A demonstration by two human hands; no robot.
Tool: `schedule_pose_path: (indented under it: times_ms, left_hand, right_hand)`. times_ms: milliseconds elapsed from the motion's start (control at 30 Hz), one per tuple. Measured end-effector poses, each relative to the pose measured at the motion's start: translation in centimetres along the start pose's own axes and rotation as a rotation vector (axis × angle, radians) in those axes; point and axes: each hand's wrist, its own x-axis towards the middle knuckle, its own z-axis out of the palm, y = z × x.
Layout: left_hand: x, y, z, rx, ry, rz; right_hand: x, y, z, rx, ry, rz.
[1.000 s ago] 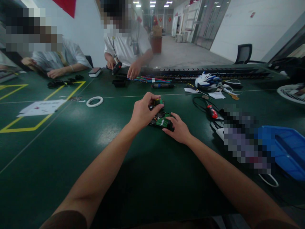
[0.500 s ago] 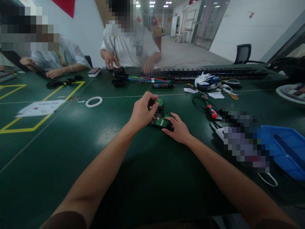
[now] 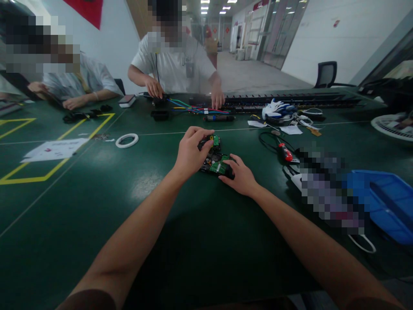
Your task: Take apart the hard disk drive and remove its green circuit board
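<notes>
Mid-table: lower housing (image 3: pixel 217 166), black, green board showing, lying on the green table (image 3: pixel 77 206). Upper piece (image 3: pixel 217 142), also with a green board, sits just beyond it on the far side; cannot tell whether the two are joined. Left hand (image 3: pixel 190 150) pinches the upper piece between thumb and bent fingers, contact partly hidden. Right hand (image 3: pixel 241 174) grips the lower housing at its right end, thumb near side, fingers far side.

Change over the last second: left thumb has slid leftward, baring more of the upper board. Right hand keeps its place. Reads as a slight re-grip with the housing held steady; the parts lie much as they did. Beyond, one co-worker hand (image 3: pixel 217 98) has moved right, onto the long black strip (image 3: pixel 280 99).

Room: leftward, the white ring (image 3: pixel 127 147) is the nearest item, well apart from the left hand. Rightward, the red-handled screwdriver (image 3: pixel 285 152), then the blue tray (image 3: pixel 392 189). Far side, a dark cylinder (image 3: pixel 218 118) lies near the upper piece. Near table edge: lost in shadow.
</notes>
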Motion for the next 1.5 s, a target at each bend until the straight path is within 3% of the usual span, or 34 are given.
schedule_pose_path:
  times_ms: [300, 767, 1200, 1500]
  left_hand:
    - [0.05, 0.08, -0.06, -0.044, -0.024, -0.002]
    - [-0.4, 0.32, 0.61, -0.179, -0.043, -0.148]
    - [-0.22, 0.64, 0.18, -0.007, -0.075, -0.015]
    - [-0.29, 0.87, 0.11, 0.015, 0.001, -0.02]
  right_hand:
    - [-0.05, -0.02, -0.08, -0.02, 0.001, -0.015]
    - [0.0, -0.12, -0.06, -0.009, 0.003, -0.012]
    - [0.0, -0.16, 0.03, -0.02, 0.004, -0.007]
    - [-0.03, -0.23, -0.15, -0.002, -0.006, -0.009]
